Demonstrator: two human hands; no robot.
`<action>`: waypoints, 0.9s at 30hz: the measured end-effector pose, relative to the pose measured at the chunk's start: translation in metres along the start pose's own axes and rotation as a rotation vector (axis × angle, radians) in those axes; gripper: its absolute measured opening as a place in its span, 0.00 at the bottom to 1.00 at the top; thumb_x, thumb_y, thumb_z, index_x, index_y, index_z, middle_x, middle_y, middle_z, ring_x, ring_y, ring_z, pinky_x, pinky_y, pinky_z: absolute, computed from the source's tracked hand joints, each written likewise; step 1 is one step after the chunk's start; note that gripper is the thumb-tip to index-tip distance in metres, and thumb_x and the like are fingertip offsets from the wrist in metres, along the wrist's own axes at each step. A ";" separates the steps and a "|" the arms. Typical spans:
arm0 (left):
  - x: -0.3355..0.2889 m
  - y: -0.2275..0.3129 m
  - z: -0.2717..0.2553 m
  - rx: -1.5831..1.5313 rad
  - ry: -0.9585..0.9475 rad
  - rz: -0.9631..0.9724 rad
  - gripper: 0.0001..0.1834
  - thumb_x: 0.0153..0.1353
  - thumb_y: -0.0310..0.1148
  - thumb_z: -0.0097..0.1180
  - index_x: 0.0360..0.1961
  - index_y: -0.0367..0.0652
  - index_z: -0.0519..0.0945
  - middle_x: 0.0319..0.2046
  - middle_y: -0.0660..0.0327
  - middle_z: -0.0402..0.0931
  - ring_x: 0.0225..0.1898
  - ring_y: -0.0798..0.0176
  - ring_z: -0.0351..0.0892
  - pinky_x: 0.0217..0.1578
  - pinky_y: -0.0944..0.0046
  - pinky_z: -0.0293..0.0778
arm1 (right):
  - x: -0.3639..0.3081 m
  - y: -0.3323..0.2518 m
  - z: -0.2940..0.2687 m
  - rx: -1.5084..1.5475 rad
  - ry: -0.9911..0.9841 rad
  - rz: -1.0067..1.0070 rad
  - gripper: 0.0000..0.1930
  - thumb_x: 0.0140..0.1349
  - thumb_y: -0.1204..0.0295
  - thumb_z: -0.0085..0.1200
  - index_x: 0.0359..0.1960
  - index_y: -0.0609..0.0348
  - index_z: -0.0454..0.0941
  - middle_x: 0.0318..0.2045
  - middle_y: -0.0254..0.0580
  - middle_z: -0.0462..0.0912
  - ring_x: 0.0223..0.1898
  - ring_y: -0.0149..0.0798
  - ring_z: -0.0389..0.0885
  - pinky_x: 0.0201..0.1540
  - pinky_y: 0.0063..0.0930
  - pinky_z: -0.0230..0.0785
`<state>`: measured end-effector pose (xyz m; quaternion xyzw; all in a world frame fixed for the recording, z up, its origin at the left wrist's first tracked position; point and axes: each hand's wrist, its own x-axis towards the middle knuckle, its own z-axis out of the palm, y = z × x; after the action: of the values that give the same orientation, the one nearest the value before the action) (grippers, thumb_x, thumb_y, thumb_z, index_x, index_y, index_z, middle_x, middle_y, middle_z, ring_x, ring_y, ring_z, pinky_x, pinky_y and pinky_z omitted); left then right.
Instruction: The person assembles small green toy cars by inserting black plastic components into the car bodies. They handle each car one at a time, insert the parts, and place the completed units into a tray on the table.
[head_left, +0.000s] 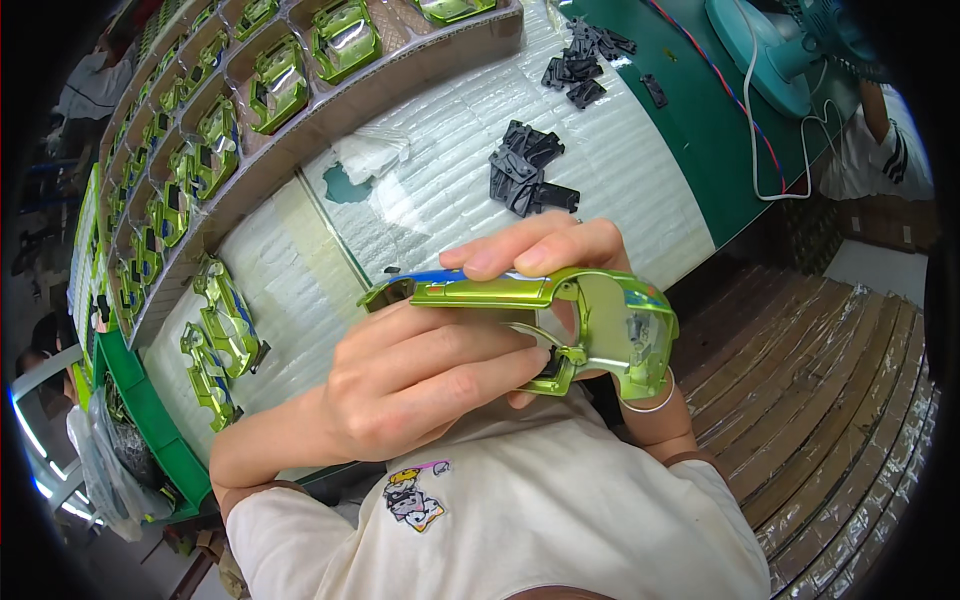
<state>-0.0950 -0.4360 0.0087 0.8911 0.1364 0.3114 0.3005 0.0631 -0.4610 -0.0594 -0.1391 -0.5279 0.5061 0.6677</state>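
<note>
A glossy lime-green plastic housing (480, 290) with a blue patch and a clear window is held up in front of my chest. My right hand (570, 243) grips it from behind, with fingertips over its upper edge. Closed around its near side, my left hand (410, 375) has its fingertips inside the opening, at a small black part (548, 366) on the lower edge. My fingers hide much of that part. Beyond my hands lies a pile of small black plastic pieces (525, 170) on white foam sheeting (440, 210).
Two similar green housings (225, 320) lie on the foam at the left. Behind them stands a divided cardboard box (400, 65) of green housings. More black pieces (590, 55), cables and a teal fan (770, 60) are at the far right, near another person's arm (875, 115).
</note>
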 end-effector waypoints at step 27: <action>0.000 -0.002 0.002 -0.104 -0.002 -0.070 0.15 0.42 0.27 0.66 0.34 0.37 0.78 0.29 0.56 0.80 0.31 0.60 0.81 0.31 0.65 0.75 | -0.001 -0.004 0.002 -0.120 0.074 0.042 0.34 0.38 0.64 0.70 0.46 0.62 0.66 0.42 0.50 0.78 0.45 0.42 0.77 0.47 0.31 0.71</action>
<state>-0.0939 -0.4352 0.0062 0.8694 0.1509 0.3063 0.3571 0.0639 -0.4646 -0.0567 -0.2087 -0.5291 0.4821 0.6664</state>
